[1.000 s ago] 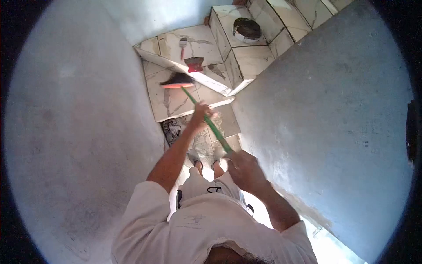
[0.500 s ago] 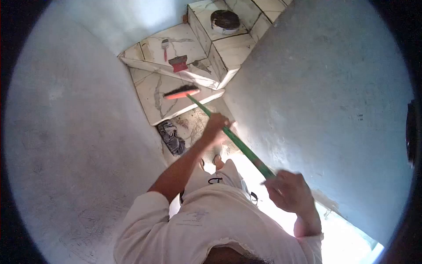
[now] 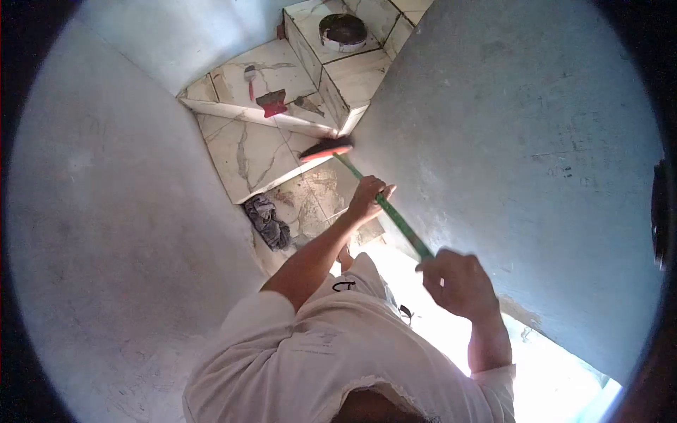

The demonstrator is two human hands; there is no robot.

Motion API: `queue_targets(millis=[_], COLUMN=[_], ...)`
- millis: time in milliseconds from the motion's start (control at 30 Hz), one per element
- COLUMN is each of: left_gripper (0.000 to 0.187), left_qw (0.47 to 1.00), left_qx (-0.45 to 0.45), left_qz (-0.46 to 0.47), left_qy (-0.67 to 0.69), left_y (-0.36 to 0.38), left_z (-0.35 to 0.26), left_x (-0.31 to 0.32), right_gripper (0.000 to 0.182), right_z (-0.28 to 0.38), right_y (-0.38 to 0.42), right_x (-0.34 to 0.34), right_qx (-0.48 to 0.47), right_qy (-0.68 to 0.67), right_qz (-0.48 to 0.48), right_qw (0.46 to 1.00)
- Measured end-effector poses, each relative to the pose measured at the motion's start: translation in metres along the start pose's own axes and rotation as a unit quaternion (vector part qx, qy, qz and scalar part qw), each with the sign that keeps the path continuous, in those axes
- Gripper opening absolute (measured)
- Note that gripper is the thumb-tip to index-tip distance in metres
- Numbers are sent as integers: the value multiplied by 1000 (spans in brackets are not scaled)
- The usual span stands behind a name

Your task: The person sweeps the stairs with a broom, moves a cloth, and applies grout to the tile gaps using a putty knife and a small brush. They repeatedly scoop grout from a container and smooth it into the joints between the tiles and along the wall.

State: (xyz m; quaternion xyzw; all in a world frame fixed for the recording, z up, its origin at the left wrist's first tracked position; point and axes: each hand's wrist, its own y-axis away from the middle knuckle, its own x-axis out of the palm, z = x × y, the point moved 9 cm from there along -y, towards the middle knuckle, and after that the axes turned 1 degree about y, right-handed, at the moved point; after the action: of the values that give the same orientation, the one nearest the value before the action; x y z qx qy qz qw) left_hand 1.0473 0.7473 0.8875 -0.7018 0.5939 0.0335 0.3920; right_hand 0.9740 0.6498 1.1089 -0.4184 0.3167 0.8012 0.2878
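Note:
A broom with a green handle (image 3: 405, 227) and an orange head with dark bristles (image 3: 326, 149) slants across the middle. Its head lies at the right corner of the lower marble-patterned step (image 3: 243, 151), close to the riser of the step above. Wrapped round the handle's middle is my left hand (image 3: 369, 199). Near the handle's upper end my right hand (image 3: 460, 283) is closed on it.
A red scraper (image 3: 272, 104), a brush with a red handle (image 3: 251, 83) and a grey piece (image 3: 308, 106) lie on the middle step. Higher up stands a round tub (image 3: 343, 32). A dark cloth (image 3: 266, 221) lies below, by the left wall. Walls flank both sides.
The broom head has moved right along the lower step to its corner. My left hand has shifted right, and my right hand slightly up. The view has shifted a little.

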Motion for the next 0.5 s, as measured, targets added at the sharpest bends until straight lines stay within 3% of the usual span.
queue_targets(millis=[67, 133, 200, 267, 300, 333, 400, 467, 500], left_gripper=[24, 23, 10, 10, 6, 23, 25, 27, 29], left_qw=[987, 974, 994, 997, 999, 994, 994, 981, 989], left_qx=[-64, -110, -12, -1, -20, -81, -60, -159, -129], left_qz=[145, 167, 89, 75, 27, -52, -86, 108, 58], left_qy=[37, 110, 61, -26, -6, 47, -31, -14, 35], left_y=[13, 30, 24, 19, 19, 13, 19, 31, 51], left_z=[14, -3, -54, -70, -56, -43, 2, 61, 69], left_x=[50, 65, 35, 3, -10, -49, -66, -39, -19], right_gripper=[8, 11, 9, 11, 11, 11, 13, 14, 13], right_z=[-6, -7, 17, 45, 45, 46, 46, 35, 40], right_y=[-8, 11, 37, 41, 38, 31, 3, -35, -41], right_x=[-8, -11, -33, -55, -52, -45, -16, 23, 25], right_qx=[15, 26, -48, -57, -46, -56, -116, -105, -127], right_qy=[31, 2, 90, 62, 54, 58, 60, 61, 30], right_qz=[17, 57, 24, 23, 47, 48, 23, 48, 32], right_qw=[999, 998, 995, 996, 996, 996, 991, 991, 991])
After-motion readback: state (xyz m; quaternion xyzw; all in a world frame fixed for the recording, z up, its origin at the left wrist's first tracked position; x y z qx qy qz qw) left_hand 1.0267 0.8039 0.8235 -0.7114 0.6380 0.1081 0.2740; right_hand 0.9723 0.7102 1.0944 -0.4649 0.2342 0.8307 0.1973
